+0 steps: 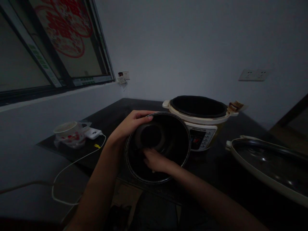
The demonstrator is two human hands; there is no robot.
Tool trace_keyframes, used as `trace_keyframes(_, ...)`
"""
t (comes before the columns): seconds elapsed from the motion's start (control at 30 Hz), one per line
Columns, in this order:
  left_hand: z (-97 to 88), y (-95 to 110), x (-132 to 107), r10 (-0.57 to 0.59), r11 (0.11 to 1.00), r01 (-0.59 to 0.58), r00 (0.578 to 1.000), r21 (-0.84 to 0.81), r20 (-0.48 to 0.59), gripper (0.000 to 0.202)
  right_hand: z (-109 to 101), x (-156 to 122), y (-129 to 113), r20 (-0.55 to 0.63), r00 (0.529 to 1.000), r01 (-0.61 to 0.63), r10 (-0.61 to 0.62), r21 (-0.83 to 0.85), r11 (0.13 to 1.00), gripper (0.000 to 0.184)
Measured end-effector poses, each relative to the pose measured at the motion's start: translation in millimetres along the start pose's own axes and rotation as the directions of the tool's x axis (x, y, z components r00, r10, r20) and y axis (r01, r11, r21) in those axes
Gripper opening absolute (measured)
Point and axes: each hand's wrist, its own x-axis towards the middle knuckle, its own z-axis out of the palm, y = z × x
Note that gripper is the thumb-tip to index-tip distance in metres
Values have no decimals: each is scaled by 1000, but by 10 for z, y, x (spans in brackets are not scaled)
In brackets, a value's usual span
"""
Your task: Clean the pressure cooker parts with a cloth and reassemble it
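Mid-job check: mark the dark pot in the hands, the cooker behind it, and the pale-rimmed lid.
dark pot [174, 141]: head view, on its inner wall.
cooker [203, 138]: head view, on its front control panel.
pale-rimmed lid [271, 163]: head view, on its dark, shiny face.

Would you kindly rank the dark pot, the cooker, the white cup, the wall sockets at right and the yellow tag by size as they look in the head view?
Largest to smallest:
1. Dark pot and cooker: too alike to rank
2. White cup
3. Wall sockets at right
4. Yellow tag
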Motion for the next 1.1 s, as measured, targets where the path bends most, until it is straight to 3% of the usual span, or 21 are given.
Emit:
trace_keyframes(0.17, -22, 6, 24, 15, 1000, -15, 1000, 6, 19, 31, -91, 400, -191, -234, 972, 23, 19, 176, 984, 45)
trace_keyframes(0.3, -37, 3, 31, 33, 999, -34, 999, 40, 27, 29, -294, 600, -60, -423, 893, -73, 154, 201, 977, 49)
trace_keyframes(0.43, -22, 6, 14, 22, 1000, -22, 1000, 17, 21, 30, -494, 541, 245, -499, 828, -194, 257, 175, 965, 44)
trace_keyframes(0.57, -4, 8, -2, 3, 999, -1, 1000, -35, 30, 33, -536, 372, 359, -504, 813, -276, 291, 107, 955, 45)
trace_keyframes(0.63, -4, 5, -5, 8, 999, -7, 1000, -33, 30, 33, -489, 303, 288, -495, 827, -274, 267, 60, 960, 51)
trace_keyframes(0.7, -9, 0, -2, 19, 1000, -18, 1000, -13, 22, 34, -409, 246, 171, -452, 871, -237, 193, -43, 970, 54)
trace_keyframes(0.8, -19, -9, 9, 22, 1000, -22, 1000, 8, 17, 34, -260, 161, 27, -275, 959, -142, 67, -260, 955, 53)
trace_keyframes(0.87, -23, -12, 18, 20, 1000, -20, 1000, 12, 16, 33, -164, 94, 6, -140, 990, -68, 21, -336, 939, 53)
trace_keyframes(0.97, -20, -9, 24, 17, 1000, -17, 1000, 14, 6, 34, -66, -25, 80, -8, 1000, 14, -18, -353, 936, 51)
trace_keyframes(1.1, -10, -1, 15, 4, 1000, -4, 1000, 6, 4, 34, -54, -191, 221, 78, 997, 30, -3, -351, 936, 50)
